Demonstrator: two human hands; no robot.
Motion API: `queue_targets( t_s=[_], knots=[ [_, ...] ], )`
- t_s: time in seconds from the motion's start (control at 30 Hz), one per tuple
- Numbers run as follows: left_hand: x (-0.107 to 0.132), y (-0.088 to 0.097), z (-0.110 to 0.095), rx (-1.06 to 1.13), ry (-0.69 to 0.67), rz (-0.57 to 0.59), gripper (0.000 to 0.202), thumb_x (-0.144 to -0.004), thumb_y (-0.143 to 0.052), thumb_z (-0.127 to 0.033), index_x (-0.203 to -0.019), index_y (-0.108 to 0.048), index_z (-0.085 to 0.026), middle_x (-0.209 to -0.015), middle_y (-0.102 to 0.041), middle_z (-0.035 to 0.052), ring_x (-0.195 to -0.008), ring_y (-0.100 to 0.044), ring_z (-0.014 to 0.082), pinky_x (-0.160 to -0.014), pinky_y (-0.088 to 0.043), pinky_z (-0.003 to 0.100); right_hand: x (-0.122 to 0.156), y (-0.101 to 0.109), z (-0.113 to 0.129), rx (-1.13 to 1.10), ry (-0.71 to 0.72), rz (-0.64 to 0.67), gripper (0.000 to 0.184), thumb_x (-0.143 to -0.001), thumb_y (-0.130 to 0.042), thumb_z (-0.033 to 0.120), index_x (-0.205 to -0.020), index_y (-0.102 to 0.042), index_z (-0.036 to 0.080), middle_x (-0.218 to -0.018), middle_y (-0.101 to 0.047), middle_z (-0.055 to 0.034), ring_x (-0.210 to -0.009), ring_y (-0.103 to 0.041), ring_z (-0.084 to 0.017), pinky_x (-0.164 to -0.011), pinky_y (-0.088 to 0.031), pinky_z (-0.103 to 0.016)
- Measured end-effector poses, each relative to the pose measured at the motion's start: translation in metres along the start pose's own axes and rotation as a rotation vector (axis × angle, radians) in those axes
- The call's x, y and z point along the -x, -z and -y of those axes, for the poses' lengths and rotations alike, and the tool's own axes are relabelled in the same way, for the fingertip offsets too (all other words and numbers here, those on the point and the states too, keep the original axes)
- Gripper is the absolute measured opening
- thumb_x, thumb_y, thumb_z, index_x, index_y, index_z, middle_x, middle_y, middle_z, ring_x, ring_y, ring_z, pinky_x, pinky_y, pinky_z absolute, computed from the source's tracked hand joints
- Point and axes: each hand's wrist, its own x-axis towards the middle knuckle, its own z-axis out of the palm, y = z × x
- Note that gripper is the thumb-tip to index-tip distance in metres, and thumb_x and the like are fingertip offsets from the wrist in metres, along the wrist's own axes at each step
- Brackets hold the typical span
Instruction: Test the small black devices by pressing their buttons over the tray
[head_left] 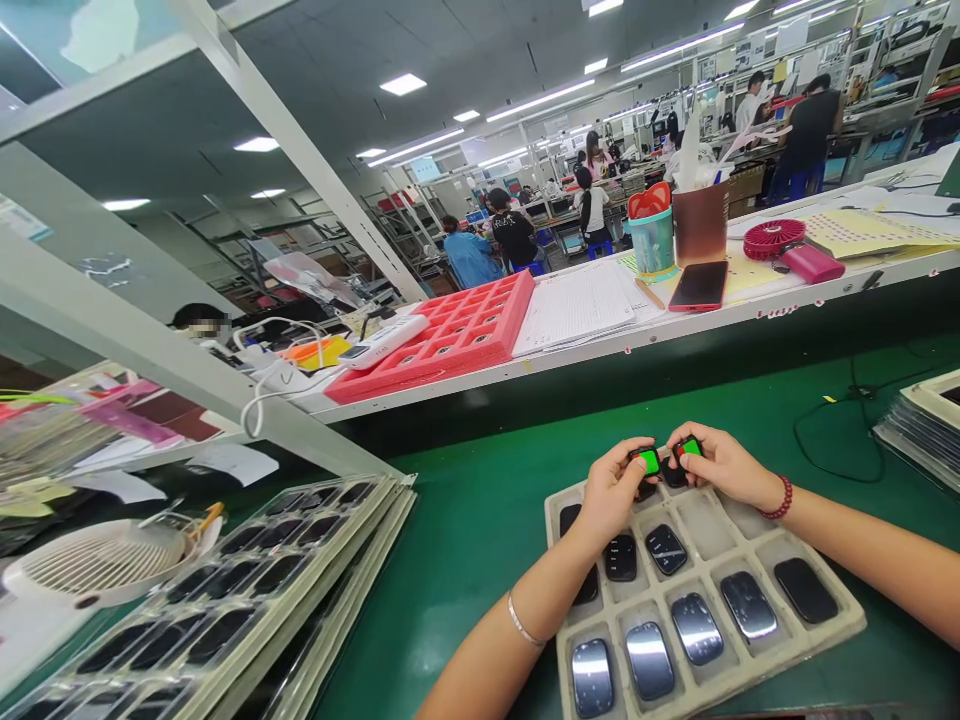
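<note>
My left hand [616,492] grips a smartwatch body [646,461] whose screen is lit green and red, with the thumb on the screen. Close beside it, my right hand [716,463] holds another smartwatch body [690,447], also showing green and red under the thumb. Both are held above the far edge of a cream compartment tray [703,528]. Dark watch bodies lie in several of its compartments; one watch [620,557] shows white text on its screen. My left forearm covers part of the tray's left side.
At left, stacked trays [274,570] hold more watch bodies beside a white fan [97,565]. A raised shelf carries red foam [450,335], papers [577,310], a phone [699,287] and a cup [654,243]. A cable [840,460] and more trays [926,425] lie at right.
</note>
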Motion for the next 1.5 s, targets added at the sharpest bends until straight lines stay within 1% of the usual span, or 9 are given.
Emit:
queue_targets(
  t_s=[0.37, 0.47, 0.57, 0.63, 0.73, 0.87, 1.07, 1.27, 1.5],
  knots=[
    [0.001, 0.001, -0.002, -0.017, -0.009, 0.017, 0.03, -0.082, -0.053, -0.033, -0.102, -0.063, -0.015, -0.082, -0.065, 0.0059, -0.063, -0.062, 0.0141, -0.049, -0.039, 0.02, 0.0, 0.0, 0.001, -0.008, -0.012, -0.023, 0.014, -0.082, -0.053, 0.029, -0.087, -0.054, 0.017, -0.074, -0.061, -0.0025, -0.057, -0.054, -0.011, -0.049, -0.046, -0.021],
    [0.002, 0.0, -0.002, -0.016, 0.005, 0.014, 0.028, -0.08, -0.052, -0.026, -0.104, -0.061, -0.014, -0.084, -0.065, 0.006, -0.066, -0.062, 0.0141, -0.052, -0.041, 0.02, 0.0, 0.0, 0.002, -0.014, -0.026, -0.012, 0.013, -0.081, -0.051, 0.026, -0.088, -0.054, 0.017, -0.075, -0.061, -0.0019, -0.054, -0.053, -0.009, -0.048, -0.045, -0.021],
    [0.001, -0.001, 0.0, -0.011, -0.006, 0.015, 0.035, -0.072, -0.053, -0.014, -0.107, -0.058, -0.015, -0.091, -0.065, 0.0061, -0.073, -0.062, 0.0145, -0.062, -0.046, 0.022, -0.001, -0.001, -0.001, -0.046, -0.01, 0.009, 0.024, -0.076, -0.05, 0.018, -0.1, -0.052, 0.018, -0.09, -0.062, -0.0036, -0.063, -0.058, -0.011, -0.053, -0.047, -0.022],
    [0.0, -0.001, 0.002, -0.022, -0.024, 0.001, 0.038, -0.069, -0.054, -0.01, -0.107, -0.057, -0.015, -0.095, -0.065, 0.0068, -0.078, -0.062, 0.0155, -0.068, -0.048, 0.024, -0.002, -0.001, -0.004, -0.056, -0.003, 0.016, 0.035, -0.073, -0.048, 0.014, -0.107, -0.05, 0.019, -0.098, -0.062, -0.0048, -0.071, -0.06, -0.013, -0.058, -0.049, -0.024],
    [-0.002, 0.0, 0.004, -0.057, -0.035, -0.035, 0.035, -0.07, -0.057, -0.013, -0.104, -0.057, -0.015, -0.093, -0.064, 0.0069, -0.078, -0.06, 0.0157, -0.07, -0.048, 0.026, -0.003, -0.001, -0.008, -0.052, -0.003, 0.026, 0.04, -0.071, -0.048, 0.013, -0.111, -0.048, 0.019, -0.102, -0.061, -0.0059, -0.075, -0.061, -0.014, -0.063, -0.051, -0.026],
    [-0.002, 0.001, 0.005, -0.049, -0.039, -0.016, 0.027, -0.074, -0.055, -0.017, -0.102, -0.057, -0.014, -0.085, -0.062, 0.005, -0.066, -0.057, 0.0124, -0.065, -0.047, 0.025, -0.003, -0.001, -0.009, -0.031, 0.002, 0.028, 0.035, -0.075, -0.049, 0.017, -0.111, -0.051, 0.018, -0.1, -0.062, -0.0071, -0.072, -0.062, -0.014, -0.062, -0.051, -0.028],
    [-0.004, 0.002, 0.012, -0.066, -0.055, -0.027, 0.04, -0.069, -0.054, -0.01, -0.109, -0.054, -0.016, -0.096, -0.064, 0.0081, -0.087, -0.061, 0.0191, -0.075, -0.049, 0.029, -0.003, -0.001, -0.01, -0.056, -0.004, 0.036, 0.042, -0.072, -0.05, 0.014, -0.113, -0.049, 0.019, -0.103, -0.061, -0.0065, -0.078, -0.063, -0.015, -0.068, -0.052, -0.029],
    [-0.005, 0.002, 0.013, -0.057, -0.053, -0.033, 0.041, -0.069, -0.054, -0.01, -0.11, -0.053, -0.016, -0.096, -0.065, 0.0086, -0.089, -0.062, 0.0203, -0.076, -0.05, 0.03, -0.003, -0.002, -0.01, -0.046, -0.004, 0.041, 0.043, -0.071, -0.049, 0.012, -0.113, -0.05, 0.021, -0.101, -0.061, -0.005, -0.081, -0.063, -0.016, -0.069, -0.053, -0.029],
    [-0.004, 0.002, 0.011, -0.042, -0.041, -0.031, 0.04, -0.07, -0.055, -0.011, -0.11, -0.053, -0.016, -0.097, -0.065, 0.0091, -0.089, -0.061, 0.0202, -0.077, -0.048, 0.031, -0.003, -0.001, -0.014, -0.047, 0.001, 0.049, 0.043, -0.074, -0.05, 0.011, -0.115, -0.049, 0.022, -0.104, -0.06, -0.0051, -0.082, -0.063, -0.016, -0.072, -0.052, -0.03]
  ],
)
